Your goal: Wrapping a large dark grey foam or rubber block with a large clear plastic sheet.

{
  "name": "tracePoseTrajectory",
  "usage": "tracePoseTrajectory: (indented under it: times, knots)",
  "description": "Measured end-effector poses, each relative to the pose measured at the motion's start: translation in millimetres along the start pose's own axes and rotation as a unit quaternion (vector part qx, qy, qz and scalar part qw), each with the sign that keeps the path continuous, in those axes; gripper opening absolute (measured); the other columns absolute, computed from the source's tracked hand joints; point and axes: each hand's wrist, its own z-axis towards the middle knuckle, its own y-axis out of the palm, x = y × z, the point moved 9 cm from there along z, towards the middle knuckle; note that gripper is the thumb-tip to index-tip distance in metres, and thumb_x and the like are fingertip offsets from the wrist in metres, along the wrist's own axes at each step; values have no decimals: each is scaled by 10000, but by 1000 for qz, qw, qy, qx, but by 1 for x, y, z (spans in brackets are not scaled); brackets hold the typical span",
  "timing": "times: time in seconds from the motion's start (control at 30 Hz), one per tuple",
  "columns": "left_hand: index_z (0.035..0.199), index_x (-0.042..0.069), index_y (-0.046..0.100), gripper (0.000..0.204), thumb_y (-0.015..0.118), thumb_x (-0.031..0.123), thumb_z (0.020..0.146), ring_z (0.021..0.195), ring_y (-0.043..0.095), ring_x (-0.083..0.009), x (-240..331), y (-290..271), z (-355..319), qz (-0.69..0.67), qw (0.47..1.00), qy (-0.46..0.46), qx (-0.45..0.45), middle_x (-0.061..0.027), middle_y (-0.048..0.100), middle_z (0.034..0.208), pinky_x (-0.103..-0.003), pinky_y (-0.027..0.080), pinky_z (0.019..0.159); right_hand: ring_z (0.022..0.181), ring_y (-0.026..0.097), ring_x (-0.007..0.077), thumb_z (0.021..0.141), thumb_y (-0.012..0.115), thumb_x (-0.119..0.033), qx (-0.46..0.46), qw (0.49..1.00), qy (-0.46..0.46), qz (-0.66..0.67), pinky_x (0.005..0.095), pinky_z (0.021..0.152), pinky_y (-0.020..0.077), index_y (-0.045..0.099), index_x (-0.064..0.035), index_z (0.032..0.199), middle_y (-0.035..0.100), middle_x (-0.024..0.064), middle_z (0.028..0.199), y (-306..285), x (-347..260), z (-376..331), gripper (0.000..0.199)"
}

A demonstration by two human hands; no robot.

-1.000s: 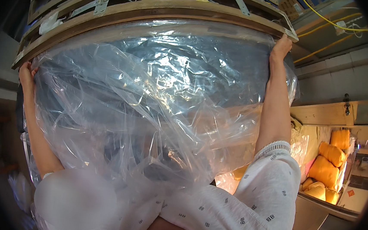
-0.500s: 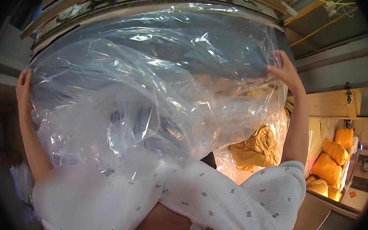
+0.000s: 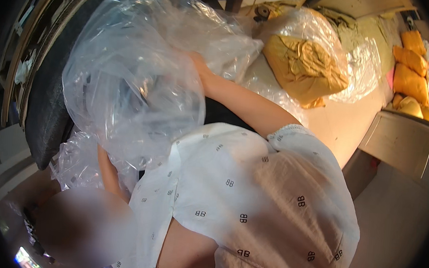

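A large heap of clear plastic film [image 3: 134, 67] bunches up in front of my body, crumpled and shiny. Whether it is a bag or a loose sheet I cannot make out. My right hand [image 3: 198, 68] reaches into its right side, with the fingers hidden by the folds. On the left, my forearm [image 3: 110, 171] runs up under the film, which covers my left hand. A second crumpled piece of clear plastic [image 3: 79, 161] lies beside that forearm.
A dark padded edge [image 3: 51, 101] curves along the left, beside wooden rails [image 3: 22, 53]. To the right, a mustard cloth bundle [image 3: 305, 65] partly wrapped in clear plastic rests on a pale surface [image 3: 350, 112]. Several orange bundles [image 3: 411, 81] are stacked at the far right.
The film, spread wide between both hands before, is now gathered into a heap. My right hand has come inward and my left has gone under the film. The view has turned right.
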Motion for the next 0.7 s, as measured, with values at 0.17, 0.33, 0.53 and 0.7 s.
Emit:
tracePoseTrajectory:
  times: [0.17, 0.33, 0.53, 0.7]
  knots:
    - [1280, 58, 412, 512, 581, 150, 805, 1195, 404, -249, 53, 29, 26, 20, 995, 48, -90, -121, 443, 1282, -327, 337, 971, 857, 589, 271, 777, 550, -103, -56, 975, 45, 211, 347, 729, 460, 593, -77, 990, 606, 121, 902, 17, -74, -4, 219]
    - [1275, 58, 418, 507, 581, 149, 803, 1196, 403, -248, 104, 72, 35, 31, 979, 81, -182, -120, 440, 1284, -327, 340, 969, 872, 583, 271, 764, 558, -93, 44, 970, 44, 236, 349, 736, 459, 594, -81, 987, 603, 116, 919, -21, -61, -50, 226]
    - [1268, 58, 425, 500, 580, 148, 802, 1197, 402, -247, 158, 126, 50, 28, 962, 106, -248, -120, 437, 1286, -328, 342, 968, 894, 575, 271, 744, 571, -78, 151, 961, -6, 233, 353, 748, 457, 595, -86, 981, 599, 109, 946, -68, -42, -74, 239]
    - [1262, 57, 431, 494, 580, 147, 800, 1197, 401, -246, 190, 165, 48, 27, 945, 123, -301, -119, 435, 1288, -328, 345, 966, 962, 544, 274, 694, 597, -42, 210, 960, 57, 173, 357, 807, 445, 596, -86, 970, 583, 101, 993, -98, 4, -127, 280]
